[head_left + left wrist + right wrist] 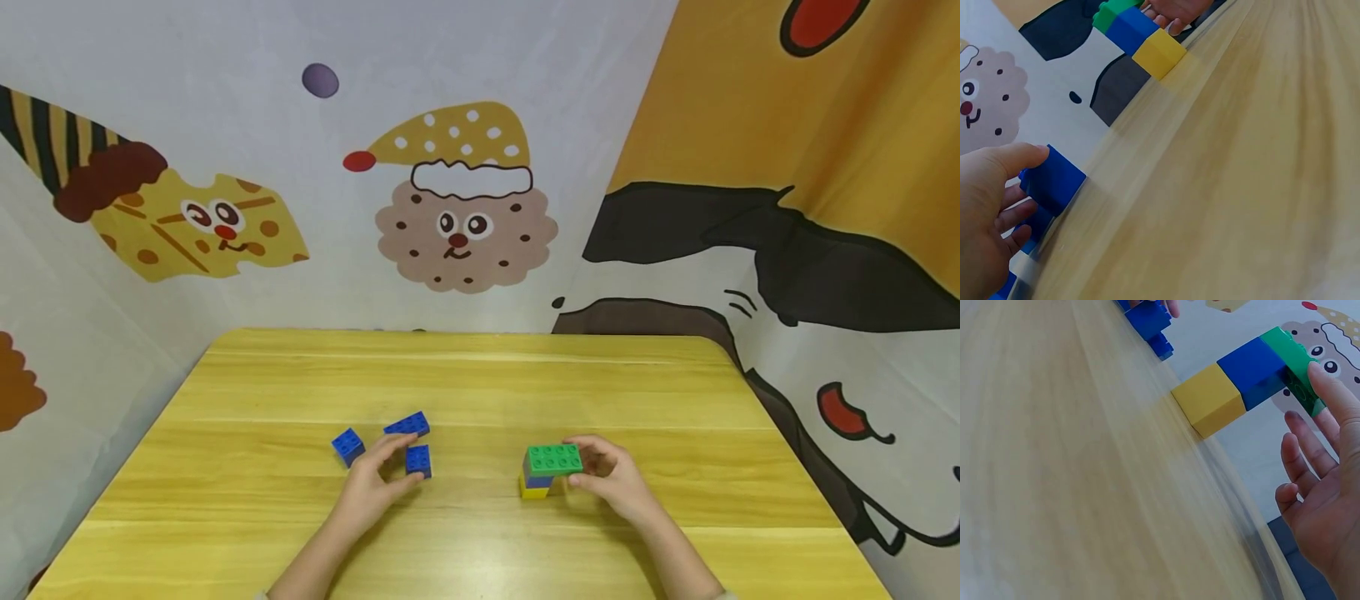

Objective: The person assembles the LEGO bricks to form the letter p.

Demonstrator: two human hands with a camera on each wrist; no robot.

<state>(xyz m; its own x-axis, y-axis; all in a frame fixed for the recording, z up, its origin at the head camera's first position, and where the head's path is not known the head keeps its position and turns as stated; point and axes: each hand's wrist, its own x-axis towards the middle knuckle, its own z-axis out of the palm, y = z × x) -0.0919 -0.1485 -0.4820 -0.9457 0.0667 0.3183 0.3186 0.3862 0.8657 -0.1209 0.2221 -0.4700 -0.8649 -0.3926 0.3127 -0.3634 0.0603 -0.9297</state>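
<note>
A stack of toy building bricks stands on the table: yellow brick [1207,400] at the bottom, blue brick [1252,370] in the middle, long green brick [554,459] on top, jutting out to the right. My right hand [611,479] pinches the overhanging end of the green one between thumb and index finger, other fingers loosely bent. On the left side, my left hand [375,483] curls its thumb and fingers round a small blue brick [418,462]. The thumb touches that brick's edge in the left wrist view, where the left hand [985,194] partly covers the bricks behind.
Another small blue brick [348,447] lies left of the left hand, and a longer blue brick [408,423] lies just behind its fingers. The wooden table [480,550] ends at the back against a cartoon-printed cloth [637,283].
</note>
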